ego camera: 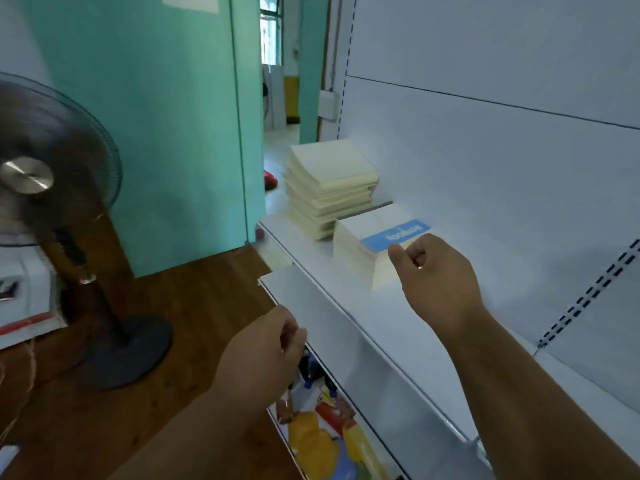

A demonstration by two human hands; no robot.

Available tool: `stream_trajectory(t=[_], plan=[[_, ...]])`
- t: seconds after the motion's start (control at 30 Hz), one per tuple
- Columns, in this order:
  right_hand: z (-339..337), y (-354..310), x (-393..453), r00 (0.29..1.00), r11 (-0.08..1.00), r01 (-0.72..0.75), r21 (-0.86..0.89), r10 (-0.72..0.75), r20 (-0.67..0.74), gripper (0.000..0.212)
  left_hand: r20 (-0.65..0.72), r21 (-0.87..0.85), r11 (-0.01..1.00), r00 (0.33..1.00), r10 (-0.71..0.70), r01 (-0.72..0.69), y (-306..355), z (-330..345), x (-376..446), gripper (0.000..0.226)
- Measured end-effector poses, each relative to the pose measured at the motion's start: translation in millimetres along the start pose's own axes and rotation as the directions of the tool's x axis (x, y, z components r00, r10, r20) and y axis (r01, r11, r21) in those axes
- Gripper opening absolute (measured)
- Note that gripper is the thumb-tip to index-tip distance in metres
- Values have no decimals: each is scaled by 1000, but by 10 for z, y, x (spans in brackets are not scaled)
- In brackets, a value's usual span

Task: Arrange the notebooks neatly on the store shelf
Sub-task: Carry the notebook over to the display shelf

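Two stacks of notebooks stand on the white store shelf (332, 306). The far stack (329, 188) is tall, cream-coloured and slightly uneven. The near stack (367, 251) has a top notebook with a blue label band. My right hand (436, 271) hovers at the near stack's right front corner with fingers loosely curled; whether it touches the stack is unclear. My left hand (266, 355) hangs in front of the shelf edge, fingers curled, holding nothing that I can see.
A black pedestal fan (52, 188) stands on the wooden floor to the left. A lower shelf holds colourful packaged items (325, 431). The teal wall and a doorway lie beyond the shelf end. The shelf surface stretches towards me, right of the stacks.
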State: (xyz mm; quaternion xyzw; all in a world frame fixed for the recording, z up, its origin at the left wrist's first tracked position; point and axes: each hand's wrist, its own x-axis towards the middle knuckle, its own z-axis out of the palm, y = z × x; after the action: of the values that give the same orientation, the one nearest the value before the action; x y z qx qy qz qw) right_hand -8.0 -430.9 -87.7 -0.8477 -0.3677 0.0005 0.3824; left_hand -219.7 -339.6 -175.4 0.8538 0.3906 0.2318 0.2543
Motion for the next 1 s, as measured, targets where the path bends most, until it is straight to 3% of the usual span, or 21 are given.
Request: stream_trajectory(t=[0.13,0.37,0.47,0.53,0.63,0.73,0.8,0.87,0.93,0.97,1.0], plan=[[312,187,555,993,994,-108,15,108,-39,42,53,-5,994,993,107,-106,-132,146,857,22],[815,175,1563,945,907,-326,-267,312,-97,60,125,-2,984,976,176,-177,-527,22,2000,21],[1082,348,1717,858,793,-494,-358,512,-49,68,191,-59,980,961,199,-191,-743,95,2385,21],[1224,468,1688,764,717,-623,-313,643,-48,76,253,-97,968,935,249,-231,-848,132,2643,22],[1319,458,1567,697,663,-713,-227,704,-136,57,326,-148,942,884,334,-301,-982,117,3059,23],[1349,326,1457,649,621,-754,-213,656,-385,31,352,-192,908,837,418,-373,-1031,25,3396,18],[1389,116,1374,598,661,-746,-79,613,-516,23,368,-243,880,800,473,-408,-1048,12,3548,16],[1438,-188,1274,534,741,-648,175,606,-590,22,480,-357,870,733,482,-338,-977,10,3612,19],[1505,-526,1171,479,769,-512,383,625,-616,23,683,-536,844,576,449,-22,-826,-14,3585,20],[1542,-675,1133,488,766,-480,427,638,-596,24,753,-573,805,487,444,153,-743,-15,3565,22],[1591,-770,1111,522,757,-461,463,653,-549,26,774,-597,756,439,456,267,-675,4,3550,24]])
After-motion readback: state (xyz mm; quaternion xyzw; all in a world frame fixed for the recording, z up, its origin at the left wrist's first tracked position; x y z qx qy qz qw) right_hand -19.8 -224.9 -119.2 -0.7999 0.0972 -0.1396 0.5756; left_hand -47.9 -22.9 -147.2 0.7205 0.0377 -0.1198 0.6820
